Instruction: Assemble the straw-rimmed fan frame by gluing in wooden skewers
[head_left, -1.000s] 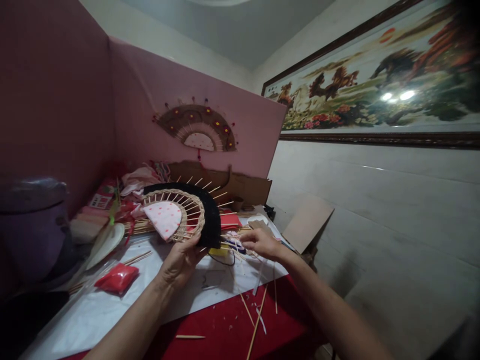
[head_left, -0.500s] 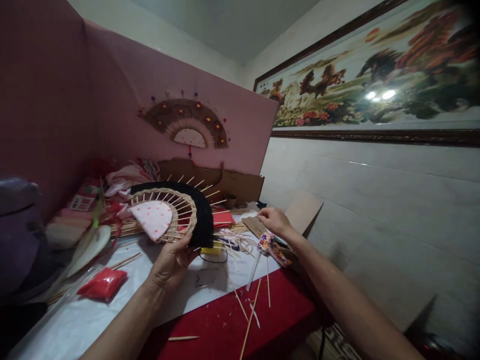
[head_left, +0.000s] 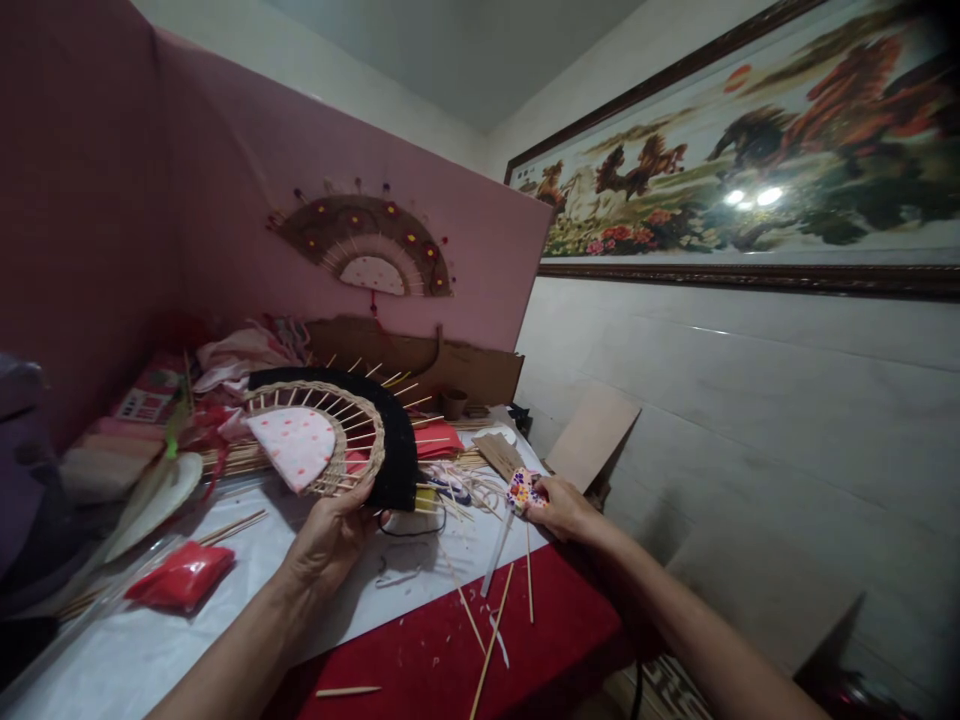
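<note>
My left hand (head_left: 334, 540) grips the lower edge of a half-round fan (head_left: 399, 440) and holds it raised above the table. The fan has a white centre with pink dots, a woven tan band, thin wooden ribs and a black outer band with rib tips sticking out past it. At the right, my right hand (head_left: 564, 508) is closed on a flower-patterned glue gun (head_left: 523, 490). A translucent glue stick (head_left: 496, 555) extends from the gun towards me. My right hand hides part of the gun.
Loose bamboo sticks (head_left: 495, 640) and white scraps lie on the red cloth (head_left: 420, 670). A red packet (head_left: 184, 577) sits on the white sheet (head_left: 247, 590). Cardboard (head_left: 596, 440) leans by the wall, and a finished fan (head_left: 360, 240) hangs on the pink panel (head_left: 225, 150).
My right hand has come down from beside the cardboard pieces and taken hold of the glue gun. The fan stays in my left hand; the view has shifted slightly.
</note>
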